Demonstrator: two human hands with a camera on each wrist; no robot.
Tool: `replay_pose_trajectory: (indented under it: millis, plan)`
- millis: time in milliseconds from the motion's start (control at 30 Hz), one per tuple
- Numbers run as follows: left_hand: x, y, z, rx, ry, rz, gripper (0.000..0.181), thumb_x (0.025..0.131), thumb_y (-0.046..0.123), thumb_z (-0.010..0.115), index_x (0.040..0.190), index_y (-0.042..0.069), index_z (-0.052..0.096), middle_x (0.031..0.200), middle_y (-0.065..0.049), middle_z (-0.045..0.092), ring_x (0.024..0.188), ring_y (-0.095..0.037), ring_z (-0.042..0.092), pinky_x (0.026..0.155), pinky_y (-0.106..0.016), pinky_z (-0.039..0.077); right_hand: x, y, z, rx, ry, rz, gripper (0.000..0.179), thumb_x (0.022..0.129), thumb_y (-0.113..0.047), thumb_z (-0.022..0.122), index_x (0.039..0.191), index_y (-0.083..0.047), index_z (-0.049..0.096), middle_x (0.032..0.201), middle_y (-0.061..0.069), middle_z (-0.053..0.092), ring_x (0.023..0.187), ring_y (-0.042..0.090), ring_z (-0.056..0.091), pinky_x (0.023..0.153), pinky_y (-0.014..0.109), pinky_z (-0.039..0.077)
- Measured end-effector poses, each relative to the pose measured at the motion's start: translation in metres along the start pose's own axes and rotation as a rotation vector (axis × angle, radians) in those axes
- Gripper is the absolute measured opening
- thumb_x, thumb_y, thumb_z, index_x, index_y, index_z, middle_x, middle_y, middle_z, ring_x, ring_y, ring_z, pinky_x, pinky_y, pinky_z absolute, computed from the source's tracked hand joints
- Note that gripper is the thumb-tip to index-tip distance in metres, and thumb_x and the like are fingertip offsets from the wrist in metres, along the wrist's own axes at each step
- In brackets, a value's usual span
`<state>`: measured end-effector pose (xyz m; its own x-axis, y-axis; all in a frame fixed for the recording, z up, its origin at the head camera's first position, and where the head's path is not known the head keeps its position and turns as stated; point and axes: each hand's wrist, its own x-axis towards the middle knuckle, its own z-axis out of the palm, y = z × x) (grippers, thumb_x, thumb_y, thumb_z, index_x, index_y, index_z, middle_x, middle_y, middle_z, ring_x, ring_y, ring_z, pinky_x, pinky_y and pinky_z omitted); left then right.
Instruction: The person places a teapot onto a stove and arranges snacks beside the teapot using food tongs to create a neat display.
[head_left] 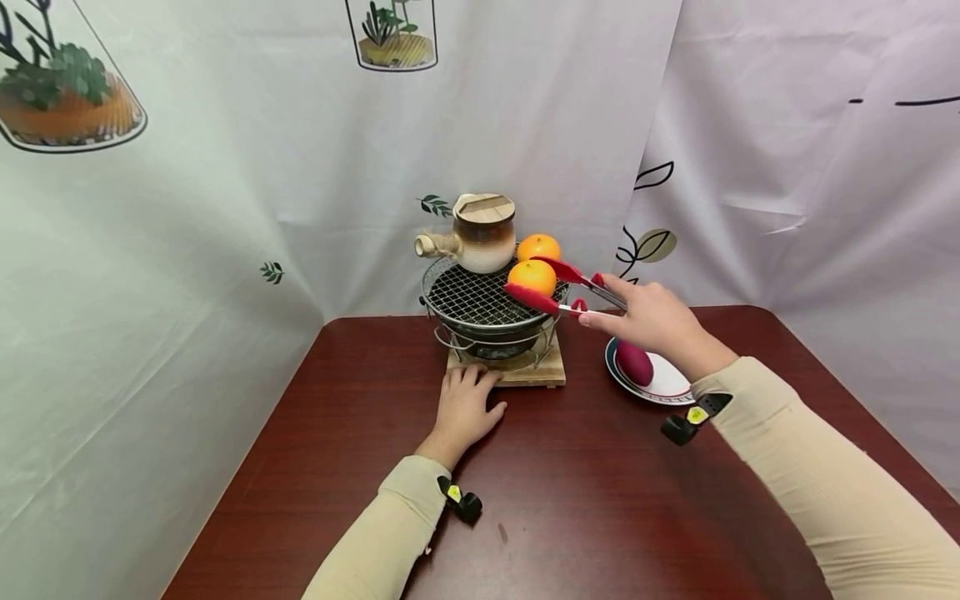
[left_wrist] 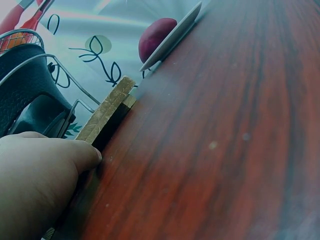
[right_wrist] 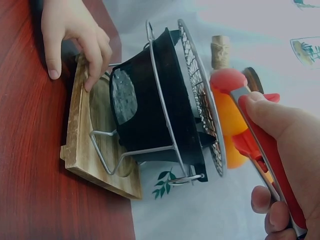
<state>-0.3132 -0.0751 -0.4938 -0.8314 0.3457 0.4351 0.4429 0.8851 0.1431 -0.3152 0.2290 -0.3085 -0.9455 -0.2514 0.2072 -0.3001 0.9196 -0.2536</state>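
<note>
My right hand (head_left: 656, 317) grips a pair of red-tipped tongs (head_left: 534, 300) by its arms. The tong tips stand on either side of the front orange (head_left: 532, 277), over the right part of the round wire grill rack (head_left: 472, 298). Just behind it on the rack sits a second orange (head_left: 538, 245). My left hand (head_left: 463, 410) lies at the front edge of the wooden base (head_left: 528, 373) under the grill. In the right wrist view its fingertips (right_wrist: 90, 82) touch that board, while the thumb points down beside the tabletop.
A brown and cream pot (head_left: 486, 242) with a wooden lid and side handle stands at the rack's back. The black grill bowl (right_wrist: 155, 100) sits in a wire stand. Right of it, a plate (head_left: 667, 382) holds a dark purple-red oval item (head_left: 634, 363). Printed curtains hang behind the table.
</note>
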Motion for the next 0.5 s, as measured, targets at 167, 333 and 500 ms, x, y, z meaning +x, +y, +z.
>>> replay_pose_trajectory:
  millis: [167,333,500]
  plan:
    - [-0.0001,-0.0001,0.0009,0.006,-0.008,-0.004,0.046,0.086,0.041,0.076,0.128,0.024,0.066,0.129,-0.008,0.057,0.114,-0.033,0.049,0.104,-0.055,0.037,-0.0003,-0.0002,-0.0014,-0.003,0.005,0.005,0.093,0.088,-0.072,0.058,0.154,-0.008,0.042,0.119,0.031,0.066,0.107,0.045,0.062,0.084,0.057,0.051]
    - [-0.0001,0.0004,-0.0001,0.014,-0.007,-0.005,0.046,0.086,0.041,0.075,0.128,0.025,0.066,0.129,-0.008,0.057,0.115,-0.033,0.049,0.104,-0.055,0.036,-0.0011,-0.0015,-0.0037,-0.006,0.0,0.02,0.096,0.086,-0.075,0.056,0.155,-0.01,0.04,0.12,0.03,0.065,0.105,0.043,0.062,0.082,0.056,0.051]
    - [-0.0009,0.0007,-0.0012,0.012,0.005,0.0,0.046,0.086,0.041,0.076,0.128,0.024,0.066,0.129,-0.008,0.057,0.114,-0.034,0.049,0.104,-0.055,0.037,-0.0015,-0.0024,-0.0045,-0.015,0.006,0.02,0.095,0.087,-0.074,0.056,0.155,-0.011,0.04,0.121,0.031,0.065,0.106,0.045,0.062,0.084,0.057,0.05]
